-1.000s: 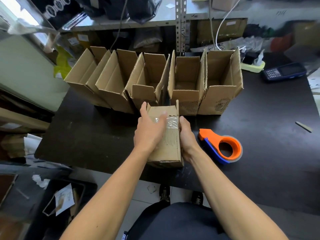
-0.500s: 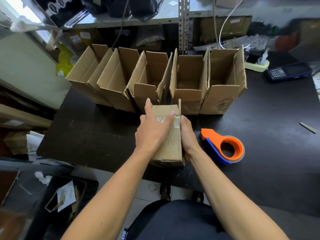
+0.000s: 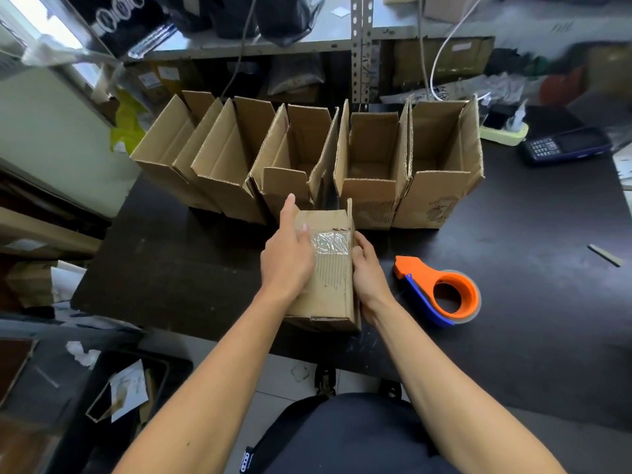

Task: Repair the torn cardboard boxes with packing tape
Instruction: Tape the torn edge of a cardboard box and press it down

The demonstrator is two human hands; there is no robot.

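A small brown corrugated box lies on its side at the centre of the frame, near the front edge of the matte black worktop, with a wrinkled, glossy patch of clear tape stuck across its upper face just below a ragged tear. The left hand lies flat over the left part of that face, fingers straight and pressing the cardboard, one fingertip beside the tape's edge; its grip is released, not curled round anything. The right hand cups the box's right side, fingers bent against the wall, so its grip is grasping the box and steadying it. Below the tape the cardboard's outer skin is scuffed, showing ribbed fluting in narrow vertical lines. To the right, just beside the right hand, sits a tape dispenser, smooth orange plastic with a round ring, a blue blade strip and a clear roll on it. Behind the held box, across the middle of the frame, stands a row of open cardboard boxes, five or so, tall and rectangular, flaps upright, their cut edges showing wavy corrugation. At the upper right lies a dark blue handheld keypad device and a pale yellow-green power strip touched by white cables. A metal shelf with perforated uprights crosses the top of the frame.
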